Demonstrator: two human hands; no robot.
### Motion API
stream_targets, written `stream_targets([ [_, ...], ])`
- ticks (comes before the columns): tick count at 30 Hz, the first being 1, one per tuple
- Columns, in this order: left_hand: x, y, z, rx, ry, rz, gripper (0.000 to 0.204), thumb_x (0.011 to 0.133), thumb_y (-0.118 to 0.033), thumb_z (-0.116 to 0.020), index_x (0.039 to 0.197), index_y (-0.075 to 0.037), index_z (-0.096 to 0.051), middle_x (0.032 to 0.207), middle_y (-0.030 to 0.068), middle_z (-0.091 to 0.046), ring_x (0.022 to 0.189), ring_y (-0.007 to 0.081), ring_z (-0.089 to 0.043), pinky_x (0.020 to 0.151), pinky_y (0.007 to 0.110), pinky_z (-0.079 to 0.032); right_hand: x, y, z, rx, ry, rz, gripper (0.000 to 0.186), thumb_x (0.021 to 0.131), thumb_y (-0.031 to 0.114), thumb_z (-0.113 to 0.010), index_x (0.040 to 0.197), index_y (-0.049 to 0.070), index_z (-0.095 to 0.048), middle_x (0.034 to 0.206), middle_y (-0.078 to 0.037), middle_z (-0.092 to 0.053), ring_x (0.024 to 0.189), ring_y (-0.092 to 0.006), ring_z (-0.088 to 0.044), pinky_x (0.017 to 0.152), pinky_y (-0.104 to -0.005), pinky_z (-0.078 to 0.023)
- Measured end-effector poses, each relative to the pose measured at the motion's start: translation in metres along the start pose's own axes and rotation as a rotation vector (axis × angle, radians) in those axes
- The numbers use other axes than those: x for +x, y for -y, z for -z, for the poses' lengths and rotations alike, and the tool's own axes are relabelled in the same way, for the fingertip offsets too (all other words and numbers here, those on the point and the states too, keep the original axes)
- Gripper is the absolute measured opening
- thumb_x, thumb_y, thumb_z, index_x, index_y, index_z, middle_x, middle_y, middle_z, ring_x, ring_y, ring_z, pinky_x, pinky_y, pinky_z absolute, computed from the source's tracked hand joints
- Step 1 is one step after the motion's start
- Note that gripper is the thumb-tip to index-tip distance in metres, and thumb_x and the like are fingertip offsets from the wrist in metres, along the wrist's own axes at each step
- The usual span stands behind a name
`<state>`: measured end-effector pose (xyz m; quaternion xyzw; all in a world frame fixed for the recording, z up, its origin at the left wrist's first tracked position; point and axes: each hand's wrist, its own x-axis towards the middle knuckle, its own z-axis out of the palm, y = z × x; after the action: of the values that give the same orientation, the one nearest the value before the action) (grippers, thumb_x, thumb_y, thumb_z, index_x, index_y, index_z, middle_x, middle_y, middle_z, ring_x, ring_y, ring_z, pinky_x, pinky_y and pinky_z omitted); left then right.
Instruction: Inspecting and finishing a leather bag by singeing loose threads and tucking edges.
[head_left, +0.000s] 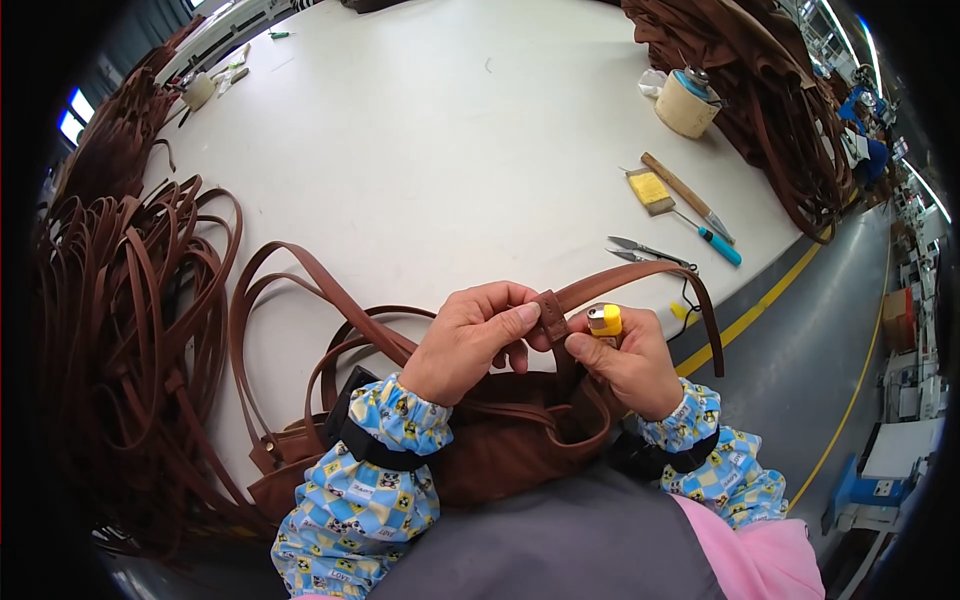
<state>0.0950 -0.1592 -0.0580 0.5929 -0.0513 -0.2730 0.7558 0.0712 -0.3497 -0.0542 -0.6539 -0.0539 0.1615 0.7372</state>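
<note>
My left hand pinches a small stitched brown leather tab on a bag strap that arches off to the right and hangs down. My right hand grips a yellow lighter, its thumb right at the lower end of the tab. Both hands are above a brown leather bag, whose long handles loop up on the left. Blue patterned sleeve covers are on both forearms.
A white table holds heaped brown straps, leather pieces at back right, a cream container, brush, wooden-handled tool, blue-handled tool and scissors. A grey floor with yellow lines runs along the right.
</note>
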Motion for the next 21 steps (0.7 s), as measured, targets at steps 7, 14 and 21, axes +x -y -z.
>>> stream_targets([
  [7, 0.001, -0.003, -0.001, -0.051, -0.004, 0.111, 0.024, 0.092, -0.018, -0.044, 0.102, -0.001, -0.056, 0.075, 0.0029, -0.061, 0.055, 0.0055, -0.051, 0.050, 0.017, -0.040, 0.001, -0.007, 0.003, -0.084, -0.005, 0.051, 0.014, 0.082, 0.007, -0.062, 0.090, -0.005, -0.058, 0.077, -0.002, -0.060, 0.071, -0.0049, -0.052, 0.063, -0.0200, -0.045],
  [14, 0.003, -0.002, 0.001, -0.051, 0.006, 0.158, 0.024, 0.092, -0.019, -0.044, 0.102, -0.001, -0.056, 0.076, 0.0027, -0.061, 0.060, 0.0052, -0.053, 0.053, 0.019, -0.040, -0.001, -0.007, 0.004, -0.118, 0.040, 0.069, 0.011, 0.081, 0.005, -0.062, 0.087, -0.003, -0.058, 0.073, 0.000, -0.057, 0.066, -0.0036, -0.049, 0.058, -0.0183, -0.042],
  [21, -0.003, -0.001, 0.000, 0.048, 0.082, -0.215, 0.017, 0.088, -0.013, -0.055, 0.094, 0.001, -0.061, 0.080, 0.0045, -0.062, 0.072, 0.0073, -0.056, 0.063, 0.020, -0.045, -0.006, -0.018, -0.006, -0.411, -0.113, 0.526, 0.011, 0.077, 0.001, -0.063, 0.089, -0.001, -0.061, 0.071, -0.005, -0.060, 0.062, -0.0084, -0.054, 0.056, -0.0220, -0.044],
])
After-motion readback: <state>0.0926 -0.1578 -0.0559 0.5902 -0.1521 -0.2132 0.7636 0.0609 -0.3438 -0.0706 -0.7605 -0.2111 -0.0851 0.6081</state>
